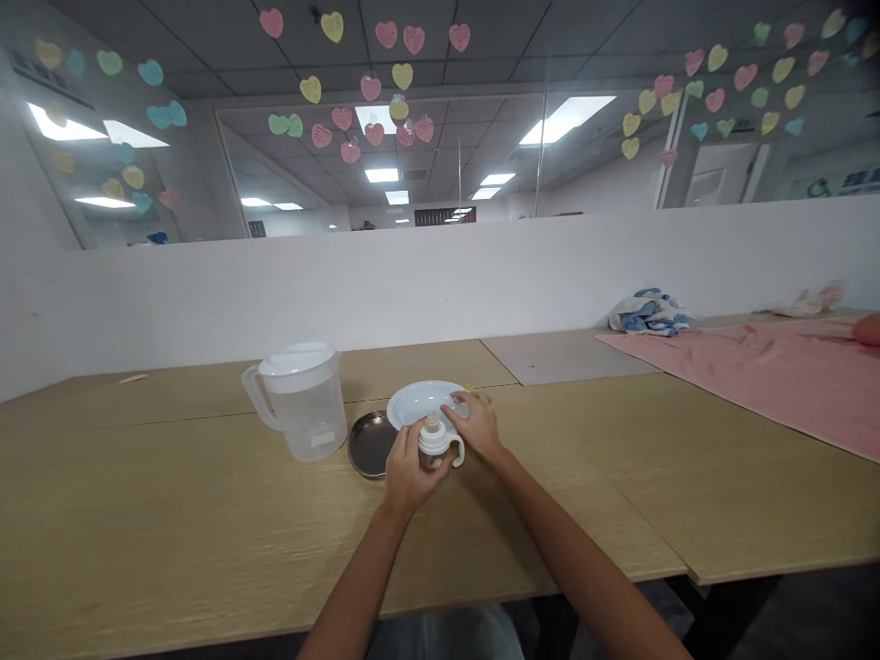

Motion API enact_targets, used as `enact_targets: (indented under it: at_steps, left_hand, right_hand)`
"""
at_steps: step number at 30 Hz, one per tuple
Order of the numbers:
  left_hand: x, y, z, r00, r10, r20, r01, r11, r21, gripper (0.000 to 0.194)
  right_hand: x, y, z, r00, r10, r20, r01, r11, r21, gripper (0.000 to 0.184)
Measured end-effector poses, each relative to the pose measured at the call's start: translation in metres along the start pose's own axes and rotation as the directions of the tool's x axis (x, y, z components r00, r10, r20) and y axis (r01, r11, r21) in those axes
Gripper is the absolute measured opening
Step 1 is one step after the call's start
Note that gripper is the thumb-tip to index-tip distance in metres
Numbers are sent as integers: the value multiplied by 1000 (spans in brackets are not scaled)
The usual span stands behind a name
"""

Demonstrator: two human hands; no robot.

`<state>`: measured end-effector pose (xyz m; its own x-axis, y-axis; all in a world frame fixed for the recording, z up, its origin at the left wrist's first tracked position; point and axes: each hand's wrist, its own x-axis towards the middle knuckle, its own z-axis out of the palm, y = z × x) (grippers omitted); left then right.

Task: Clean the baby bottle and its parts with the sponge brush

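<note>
**Baby bottle: two-hand grip at frame centre**

Left hand closed around the bottle body; right hand curled, fingers against the collar. Bottle upright in front of a white plate, right of a steel dish and a plastic pitcher.

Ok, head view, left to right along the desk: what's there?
pitcher → steel dish → white plate → blue cloth → pink cloth. Left out: bottle, which overlaps the plate.
</note>
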<state>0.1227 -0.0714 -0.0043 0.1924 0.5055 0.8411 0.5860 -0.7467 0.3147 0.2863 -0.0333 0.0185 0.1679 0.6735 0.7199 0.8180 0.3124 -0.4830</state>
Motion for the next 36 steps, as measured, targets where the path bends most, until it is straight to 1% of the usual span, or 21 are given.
enact_targets:
  at_steps: [3,6,8,10,12,13,14,16,17,18,19,20,22,24,27,30,33,34,36]
  left_hand:
    - [0,0,0,1000,1,3,-1,1000,-9,56]
    - [0,0,0,1000,2,8,-1,1000,-17,56]
    - [0,0,-1,1000,2,17,-1,1000,-19,56]
    - [0,1,-2,1000,-4,27,4,1000,-13,57]
    - [0,1,-2,999,-9,33,10,1000,-6,57]
    - [0,1,-2,999,-10,32,10,1000,-3,57]
    - [-1,0,-1,1000,-8,30,8,1000,-3,58]
    - [-2,-2,1,1000,-2,10,2,1000,-3,60]
    - [-2,-4,2,1000,-1,0,1,1000,-3,62]
    - [-3,-6,3,1000,-2,-5,2,1000,-2,65]
    - [-3,-7,4,1000,-5,-5,5,1000,-3,68]
    - [-3,-9,5,1000,-10,1,10,1000,-9,71]
    - [-4,-10,6,1000,-16,16,17,999,-34,74]
    - [-4,-10,7,1000,-13,16,14,998,-60,74]
    - [-4,-9,9,1000,-9,2,9,998,-68,72]
    - [-5,-8,11,1000,-17,-14,17,999,-49,71]
    - [-5,-10,11,1000,-1,-13,1,999,-44,71]
    - [-5,-10,11,1000,4,-9,-4,999,-45,72]
    - [-5,-10,10,1000,-1,-4,1,999,-36,74]
  right_hand:
    - [-1,4,5,994,20,110,-9,995,-96,22]
    - [-2,4,6,986,24,164,1,988,-154,21]
    - [-1,0,4,990,-3,143,27,986,-162,20]
    - [-2,-5,-1,997,-46,57,52,992,-113,22]
    - [-4,-12,-6,993,-114,-43,114,993,10,31]
    - [-6,-15,-8,984,-166,-64,171,982,85,35]
    - [-8,-20,-10,971,-230,-61,237,959,156,38]
    - [-12,-28,-13,925,-379,11,364,896,255,36]
    - [-14,-31,-13,897,-437,60,406,872,274,33]
    - [-15,-35,-13,877,-469,103,428,861,274,31]
    - [-17,-38,-12,871,-474,132,431,864,261,30]
    - [-18,-40,-11,876,-460,144,419,875,243,30]
    - [-18,-42,-9,901,-412,134,375,897,235,30]
    - [-18,-42,-8,913,-388,125,342,896,284,28]
    - [-16,-39,-9,900,-413,139,340,865,368,26]
    - [-15,-37,-11,871,-463,167,362,833,419,27]
    - [-15,-35,-11,848,-490,201,339,794,506,30]
    - [-15,-34,-10,850,-489,199,326,782,531,31]
    - [-13,-29,-8,881,-447,154,306,788,534,34]
